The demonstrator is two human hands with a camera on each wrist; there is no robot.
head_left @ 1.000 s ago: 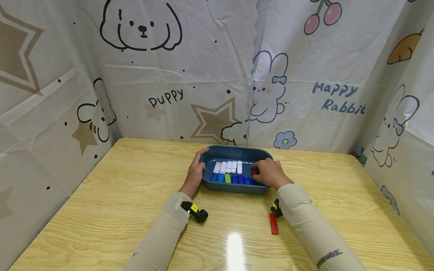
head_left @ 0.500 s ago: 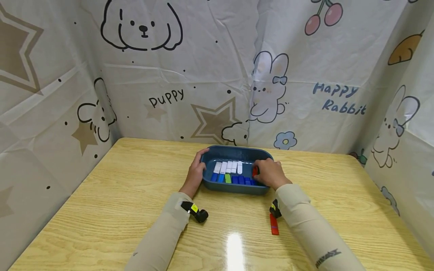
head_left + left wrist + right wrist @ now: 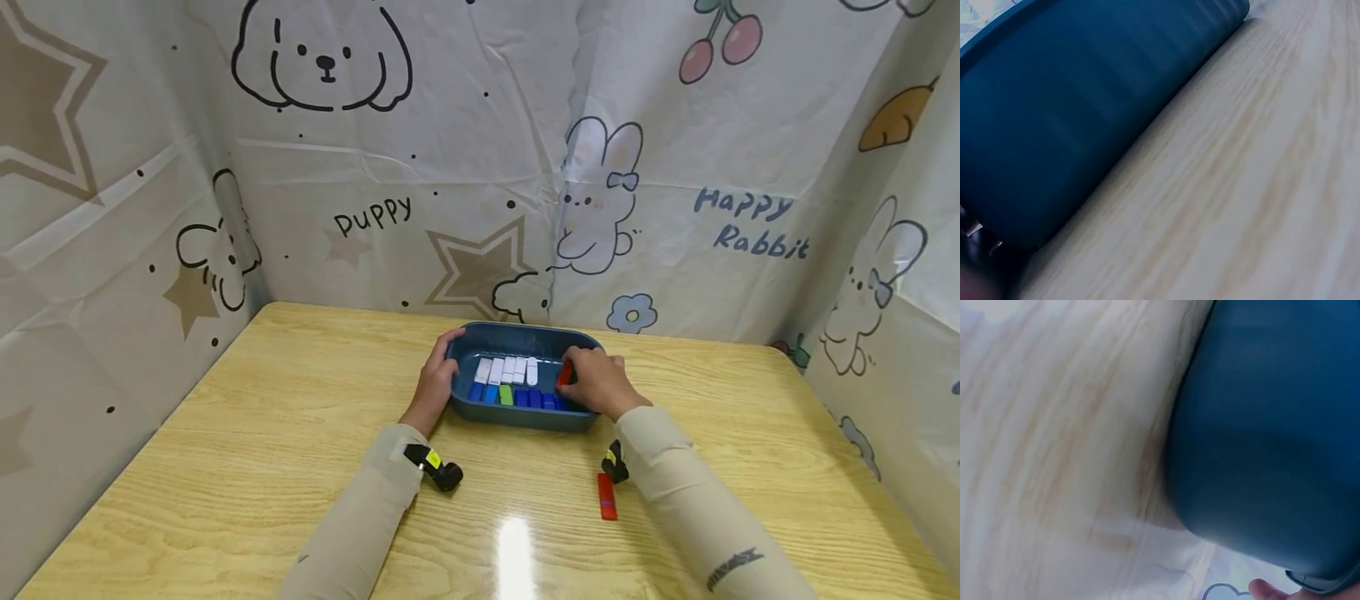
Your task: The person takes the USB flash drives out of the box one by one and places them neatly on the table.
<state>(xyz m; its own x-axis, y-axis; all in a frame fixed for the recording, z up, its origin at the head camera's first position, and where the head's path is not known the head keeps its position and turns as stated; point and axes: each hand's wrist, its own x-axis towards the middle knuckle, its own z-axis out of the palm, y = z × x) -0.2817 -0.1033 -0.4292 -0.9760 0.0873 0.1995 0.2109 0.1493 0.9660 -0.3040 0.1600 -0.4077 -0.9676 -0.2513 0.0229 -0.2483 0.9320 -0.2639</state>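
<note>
A dark blue-green basin [image 3: 525, 417] with rounded ends stands at the back of the table. My left hand [image 3: 432, 385] grips its left end, thumb at the rim and fingers along the outer wall. Over the right end, my right hand [image 3: 597, 383] reaches in and pinches a small red stick [image 3: 565, 375], which resembles a USB flash drive. Inside lie a row of white sticks [image 3: 497, 371] and, nearer, a row of blue sticks [image 3: 535, 399] with one green stick [image 3: 506, 395] among them. My right fingers hide part of the red stick and the basin's right end.
Another red stick [image 3: 607, 497] with a purple line lies on the wooden table [image 3: 262, 467], near the camera on my right wrist. A printed cloth [image 3: 375, 167] hangs behind the table and at both sides.
The red stick between my right fingers shows slightly more and leans a little. My left hand stays on the basin. The head view has shifted slightly.
</note>
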